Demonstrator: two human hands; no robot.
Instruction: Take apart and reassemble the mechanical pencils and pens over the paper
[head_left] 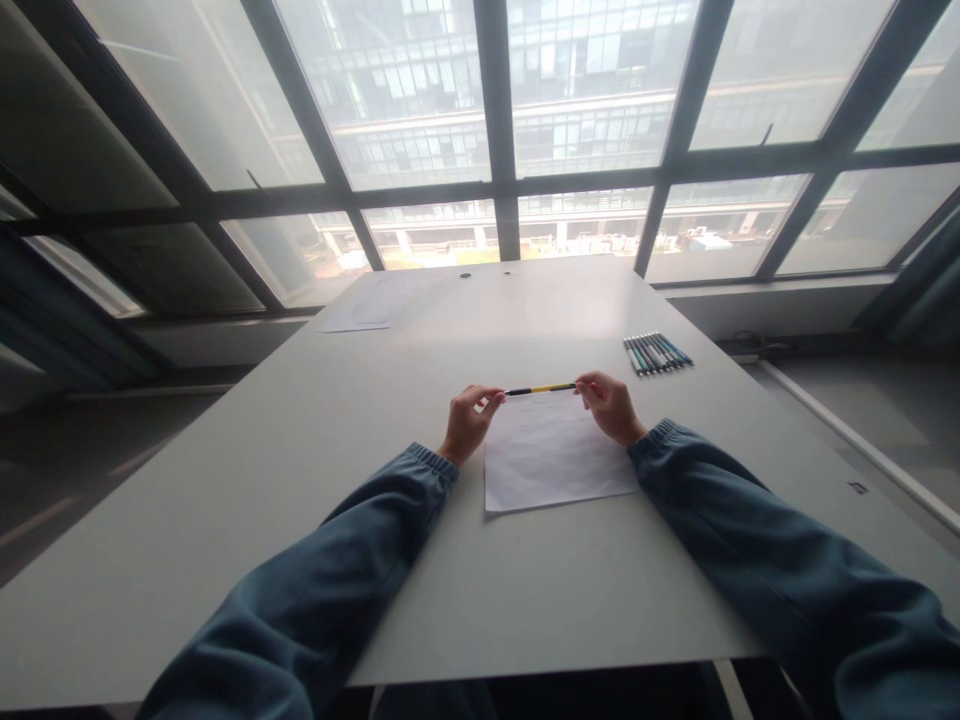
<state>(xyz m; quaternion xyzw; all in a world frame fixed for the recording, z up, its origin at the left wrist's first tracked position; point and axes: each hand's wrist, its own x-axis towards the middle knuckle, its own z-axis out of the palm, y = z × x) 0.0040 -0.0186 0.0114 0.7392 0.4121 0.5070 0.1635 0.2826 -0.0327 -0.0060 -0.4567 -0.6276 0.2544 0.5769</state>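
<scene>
The slim yellow-and-black pen [541, 389] lies crosswise between the hands, at the far edge of the paper before them. It looks light and stiff, probably smooth plastic, and so may roll or slip a little in a loose pinch, though it hardly seems fragile. From left to right, its dark left end, yellow middle and dark right end all look narrow enough for a fingertip hold; the two ends suit a grip that leaves the middle clear.

The left hand [466, 420] is nearly closed, thumb and forefinger pinched on the pen's left end. The right hand [609, 407] is likewise drawn in, fingertips on the right end. Whether the pen touches anything below, I cannot tell.

Well beyond the left hand, a white paper sheet [364, 312] lies flat on the white, smooth-topped table [285, 480]. Between and nearer than the hands is a slightly wrinkled white sheet [555, 460]. Beyond the right hand and to its right, slim dark, white and teal pens [657, 354] lie side by side.
</scene>
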